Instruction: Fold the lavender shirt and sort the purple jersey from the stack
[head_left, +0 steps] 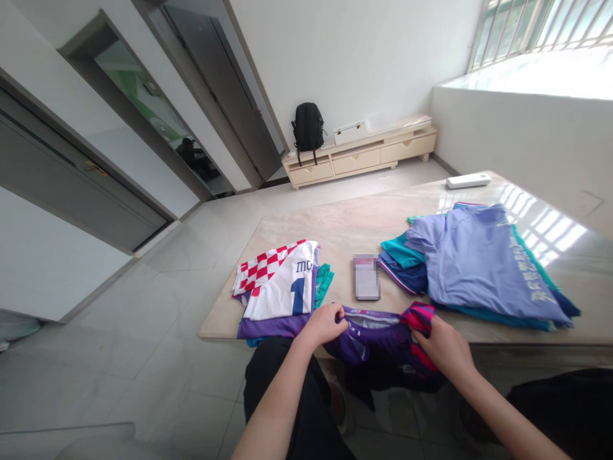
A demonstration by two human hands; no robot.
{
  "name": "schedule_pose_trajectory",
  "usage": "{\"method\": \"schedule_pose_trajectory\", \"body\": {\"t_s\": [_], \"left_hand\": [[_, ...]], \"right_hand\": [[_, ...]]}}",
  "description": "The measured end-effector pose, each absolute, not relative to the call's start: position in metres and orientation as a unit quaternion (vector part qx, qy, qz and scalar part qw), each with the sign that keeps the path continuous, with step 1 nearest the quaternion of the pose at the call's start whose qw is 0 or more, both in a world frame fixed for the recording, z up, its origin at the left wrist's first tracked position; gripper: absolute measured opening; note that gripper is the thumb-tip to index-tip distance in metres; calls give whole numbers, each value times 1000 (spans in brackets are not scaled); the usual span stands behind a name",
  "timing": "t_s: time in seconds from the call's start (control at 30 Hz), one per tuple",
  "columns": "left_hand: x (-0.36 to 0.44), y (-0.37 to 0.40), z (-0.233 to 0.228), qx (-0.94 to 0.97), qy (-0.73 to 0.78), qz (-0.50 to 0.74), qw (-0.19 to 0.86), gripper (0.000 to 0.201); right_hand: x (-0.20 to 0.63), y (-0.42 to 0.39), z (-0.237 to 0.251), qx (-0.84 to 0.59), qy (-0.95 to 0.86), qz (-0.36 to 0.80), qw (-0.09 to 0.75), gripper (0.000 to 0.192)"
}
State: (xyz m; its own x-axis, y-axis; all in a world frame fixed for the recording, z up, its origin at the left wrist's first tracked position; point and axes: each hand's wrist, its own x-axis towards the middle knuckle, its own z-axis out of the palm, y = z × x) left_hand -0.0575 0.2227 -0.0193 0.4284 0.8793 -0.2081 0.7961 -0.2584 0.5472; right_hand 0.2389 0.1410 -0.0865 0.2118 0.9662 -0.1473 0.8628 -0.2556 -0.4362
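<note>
Table edge, purple garment between hands

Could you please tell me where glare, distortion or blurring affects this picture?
In the head view, the barred window glares off the tabletop; the sill is washed out; the grey door leans steeply; pixelation obscures the small rectangular object.

Home living room, low cabinet, backpack, doors

Checked shirt shows "1" and lettering starting "M"
</note>
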Motion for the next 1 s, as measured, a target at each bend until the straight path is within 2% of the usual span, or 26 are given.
{"method": "schedule_pose_trajectory", "body": {"t_s": [0.23,0.43,0.5,0.63,1.0], "left_hand": [[-77,228,-5,752,495,89,426,22],[-75,229,-11,741,509,103,426,53],[-72,229,-17,745,519,112,405,46],[-69,228,-28,763,512,124,374,18],[-73,230,-39,782,545,110,283,51]], "right_hand": [[240,142,-89,-776,-580,207,136,45],[243,145,-92,-781,-569,215,142,47],[244,146,-93,-780,-568,217,144,46],[246,146,-93,-779,-565,224,150,46],[249,148,-99,-774,-552,250,183,44]]}}
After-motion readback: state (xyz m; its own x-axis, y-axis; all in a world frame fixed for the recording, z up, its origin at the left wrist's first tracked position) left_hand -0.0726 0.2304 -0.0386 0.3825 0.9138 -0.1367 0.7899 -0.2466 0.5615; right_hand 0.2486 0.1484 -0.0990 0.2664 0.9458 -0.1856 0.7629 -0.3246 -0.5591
